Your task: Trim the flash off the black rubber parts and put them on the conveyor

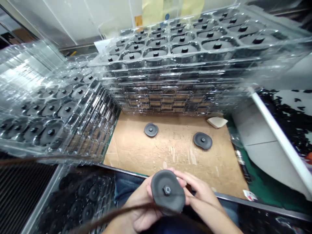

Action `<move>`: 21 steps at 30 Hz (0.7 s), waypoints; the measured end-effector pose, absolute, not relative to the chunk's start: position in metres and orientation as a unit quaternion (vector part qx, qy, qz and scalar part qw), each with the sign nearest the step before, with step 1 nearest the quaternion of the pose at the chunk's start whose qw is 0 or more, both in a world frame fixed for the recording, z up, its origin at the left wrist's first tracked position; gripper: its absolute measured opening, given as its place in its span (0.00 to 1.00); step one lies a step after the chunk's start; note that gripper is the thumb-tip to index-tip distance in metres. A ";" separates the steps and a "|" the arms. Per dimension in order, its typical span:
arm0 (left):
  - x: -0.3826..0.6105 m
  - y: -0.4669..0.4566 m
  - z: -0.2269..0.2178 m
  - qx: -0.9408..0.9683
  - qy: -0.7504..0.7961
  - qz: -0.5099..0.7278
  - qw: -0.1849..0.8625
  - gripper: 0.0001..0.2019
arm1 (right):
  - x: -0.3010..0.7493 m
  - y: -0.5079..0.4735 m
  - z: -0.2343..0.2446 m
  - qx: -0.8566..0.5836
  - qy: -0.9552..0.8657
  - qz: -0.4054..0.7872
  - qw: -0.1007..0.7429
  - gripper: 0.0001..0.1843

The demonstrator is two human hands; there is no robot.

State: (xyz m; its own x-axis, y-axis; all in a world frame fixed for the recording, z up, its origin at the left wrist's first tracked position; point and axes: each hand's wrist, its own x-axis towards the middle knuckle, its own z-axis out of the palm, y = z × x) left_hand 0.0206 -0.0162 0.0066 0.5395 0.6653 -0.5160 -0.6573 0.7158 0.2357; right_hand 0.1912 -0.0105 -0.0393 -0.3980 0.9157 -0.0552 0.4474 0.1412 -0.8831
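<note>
Close to my body I hold a dark grey oval rubber disc point(172, 202) with a raised nut-like knob at its centre. The disc is tilted so its knobbed face points up toward me. My left hand point(142, 214) is closed on its left side and lower edge, palm upward. From the right, my right hand point(195, 187) grips the disc's edge, its fingers partly hidden behind it. Two similar discs lie flat on the cardboard: one disc point(151, 129) near the middle, another disc point(202, 140) farther right.
Stacked clear plastic trays point(170, 73) filled with discs stand behind the cardboard sheet point(136, 149). Another tray stack point(80, 113) stands left. A white bin point(275, 130) with small black pieces is at right. More discs sit in a lower tray point(104, 195). Blurred dark strands cross the foreground.
</note>
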 end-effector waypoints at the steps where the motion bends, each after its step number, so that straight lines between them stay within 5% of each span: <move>1: 0.020 -0.016 0.006 0.007 0.286 0.378 0.880 0.30 | 0.192 -0.010 -0.039 -0.482 -0.707 0.447 0.261 0.16; 21: 0.015 -0.017 0.002 -0.017 0.239 0.396 0.886 0.28 | 0.198 -0.012 -0.044 -0.509 -0.691 0.458 0.232 0.17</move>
